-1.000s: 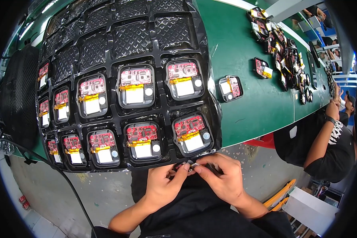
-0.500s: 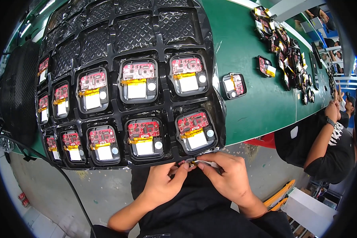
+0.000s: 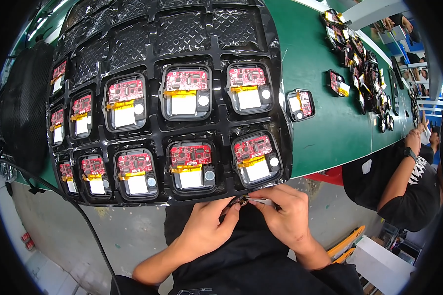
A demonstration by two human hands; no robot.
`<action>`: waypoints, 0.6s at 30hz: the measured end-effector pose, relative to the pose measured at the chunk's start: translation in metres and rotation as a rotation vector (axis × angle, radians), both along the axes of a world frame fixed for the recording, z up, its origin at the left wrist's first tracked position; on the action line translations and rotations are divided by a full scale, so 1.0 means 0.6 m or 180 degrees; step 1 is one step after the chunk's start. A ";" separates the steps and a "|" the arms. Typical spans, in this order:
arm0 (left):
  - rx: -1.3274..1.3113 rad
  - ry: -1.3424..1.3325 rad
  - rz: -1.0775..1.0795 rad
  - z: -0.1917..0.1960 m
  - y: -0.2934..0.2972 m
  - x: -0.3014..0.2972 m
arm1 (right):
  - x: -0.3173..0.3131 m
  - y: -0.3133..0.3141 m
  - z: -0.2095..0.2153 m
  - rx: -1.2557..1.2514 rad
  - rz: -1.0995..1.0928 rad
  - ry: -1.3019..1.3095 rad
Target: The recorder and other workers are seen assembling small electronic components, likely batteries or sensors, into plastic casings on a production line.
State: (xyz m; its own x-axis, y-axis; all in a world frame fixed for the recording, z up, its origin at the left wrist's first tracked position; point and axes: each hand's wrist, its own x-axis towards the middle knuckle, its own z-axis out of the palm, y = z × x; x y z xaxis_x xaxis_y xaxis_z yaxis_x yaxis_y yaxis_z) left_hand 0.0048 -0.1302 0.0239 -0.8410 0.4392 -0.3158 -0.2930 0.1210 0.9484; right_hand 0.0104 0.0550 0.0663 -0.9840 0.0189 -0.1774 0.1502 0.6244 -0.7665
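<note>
Part (image 3: 241, 200), small and dark, sits pinched between my left hand (image 3: 206, 231) and right hand (image 3: 285, 216), both closed on it, just below the black tray (image 3: 221, 129) on the green desk (image 3: 320, 128).

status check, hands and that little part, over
Left hand and right hand both pinching a small dark part. Held below the black tray edge. Nothing in the way.

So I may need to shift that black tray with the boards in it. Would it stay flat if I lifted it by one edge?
Probably not. The tray looks like thin formed plastic, glossy and slightly wavy, so it would likely bend. It overhangs the table near both hands, so a pull there may tip it. The boards sit loose in open pockets and could slide out.
</note>
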 end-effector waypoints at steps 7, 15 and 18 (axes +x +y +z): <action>0.0044 0.0017 0.0024 -0.001 -0.002 0.002 | 0.001 0.004 0.007 -0.0145 0.0031 -0.0204; -0.0067 -0.0055 -0.0101 0.001 -0.005 0.002 | 0.008 -0.001 -0.008 -0.0259 0.0104 0.0005; -0.0086 -0.0114 -0.0138 0.000 -0.005 0.003 | 0.006 0.000 -0.003 -0.0304 0.0075 -0.0125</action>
State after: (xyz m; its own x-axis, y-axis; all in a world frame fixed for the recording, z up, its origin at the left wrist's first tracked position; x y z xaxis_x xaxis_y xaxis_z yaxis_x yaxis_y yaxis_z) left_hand 0.0063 -0.1333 0.0238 -0.8093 0.4660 -0.3577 -0.3207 0.1596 0.9336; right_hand 0.0140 0.0547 0.0645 -0.9762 -0.0229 -0.2156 0.1674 0.5525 -0.8165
